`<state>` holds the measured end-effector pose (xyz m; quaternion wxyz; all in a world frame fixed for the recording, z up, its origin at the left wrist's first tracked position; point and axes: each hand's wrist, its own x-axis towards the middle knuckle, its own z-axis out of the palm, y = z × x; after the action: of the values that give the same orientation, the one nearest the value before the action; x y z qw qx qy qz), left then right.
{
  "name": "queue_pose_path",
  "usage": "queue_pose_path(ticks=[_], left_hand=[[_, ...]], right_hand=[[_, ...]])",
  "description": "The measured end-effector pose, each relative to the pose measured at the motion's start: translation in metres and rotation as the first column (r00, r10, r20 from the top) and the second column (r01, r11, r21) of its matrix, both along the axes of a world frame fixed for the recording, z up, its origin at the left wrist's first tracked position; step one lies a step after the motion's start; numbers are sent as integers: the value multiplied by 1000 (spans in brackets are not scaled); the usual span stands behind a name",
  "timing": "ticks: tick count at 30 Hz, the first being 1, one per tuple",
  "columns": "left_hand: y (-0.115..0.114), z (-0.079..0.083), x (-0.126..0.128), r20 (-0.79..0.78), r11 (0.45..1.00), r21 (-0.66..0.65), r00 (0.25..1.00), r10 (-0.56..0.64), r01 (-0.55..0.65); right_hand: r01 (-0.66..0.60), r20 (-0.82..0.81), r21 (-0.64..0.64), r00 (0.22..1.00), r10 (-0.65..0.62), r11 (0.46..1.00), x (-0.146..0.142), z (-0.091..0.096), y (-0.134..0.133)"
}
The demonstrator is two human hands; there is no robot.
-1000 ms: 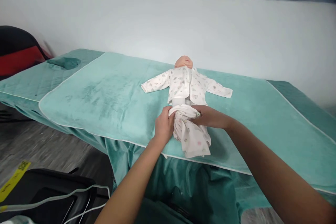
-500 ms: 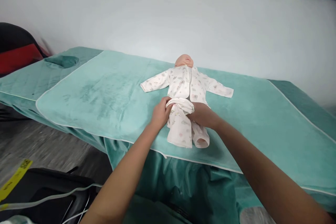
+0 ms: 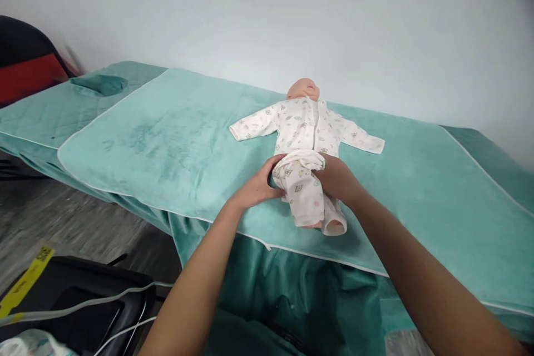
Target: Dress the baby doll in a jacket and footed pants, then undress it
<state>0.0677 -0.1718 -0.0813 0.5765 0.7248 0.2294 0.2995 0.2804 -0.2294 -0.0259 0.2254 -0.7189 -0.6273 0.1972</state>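
Note:
A baby doll (image 3: 303, 89) lies on its back, head toward the wall. It wears a white printed long-sleeved top (image 3: 306, 122) with both sleeves spread out. White printed pants (image 3: 303, 193) cover its legs, with the waistband bunched at the doll's hips and a bit of foot showing at the left leg opening. My left hand (image 3: 265, 182) curves around the left side of the pants, thumb up by the waistband, gripping the cloth there. At the right side, my right hand (image 3: 336, 178) holds the bunched waistband, its fingertips hidden in the cloth.
A green padded bed (image 3: 167, 139) with a face hole (image 3: 100, 84) at the left stands against a white wall (image 3: 208, 16). Left are a black and red chair (image 3: 31, 78) and, lower, a black case (image 3: 83, 289) with pale cables (image 3: 104, 296) across it.
The waistband has been drawn slightly up toward the top, over its hem. My left hand's fingers have spread lower along the pants, and a foot now shows. The camera view has shifted.

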Motion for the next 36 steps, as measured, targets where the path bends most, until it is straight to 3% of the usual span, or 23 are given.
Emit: queue_pose_path(ticks=[3,7,11,14,17,22,25,28,32,34,36], left_hand=[[-1,2,-1,-11,1000,1,1000,-18,18],[0,0,0,50,993,-117,999,19,-13],[2,1,-3,16,991,-133,1000,-20,22],[-7,3,-10,34,996,-52,997,-76,77],[-25,3,-16,68,997,6,995,-77,77],[-55,13,-23,-39,998,-34,998,-57,56],[-64,22,-25,-93,995,-55,992,-84,79],[-69,22,-23,-24,978,-197,997,-69,63],[-73,14,-15,173,869,-485,985,-18,101],[-74,13,-12,195,835,-537,981,-17,121],[-74,16,-11,174,845,-516,983,-58,141]], right_hand=[[-21,-32,-24,999,20,999,0,1,0],[-46,-85,13,995,47,999,6,-1,-2],[-213,-197,-5,958,207,977,19,5,-14],[-407,-325,-49,870,370,912,27,14,-26],[-544,-352,-121,805,477,830,31,23,-33],[-583,-299,-306,809,506,752,32,33,-32],[-616,-333,-309,784,524,725,39,36,-30],[-644,-371,-256,754,542,721,50,34,-29],[-663,-426,-258,731,533,703,55,35,-27],[-683,-446,-319,720,532,657,49,42,-26],[-706,-437,-397,707,555,586,41,50,-24]])
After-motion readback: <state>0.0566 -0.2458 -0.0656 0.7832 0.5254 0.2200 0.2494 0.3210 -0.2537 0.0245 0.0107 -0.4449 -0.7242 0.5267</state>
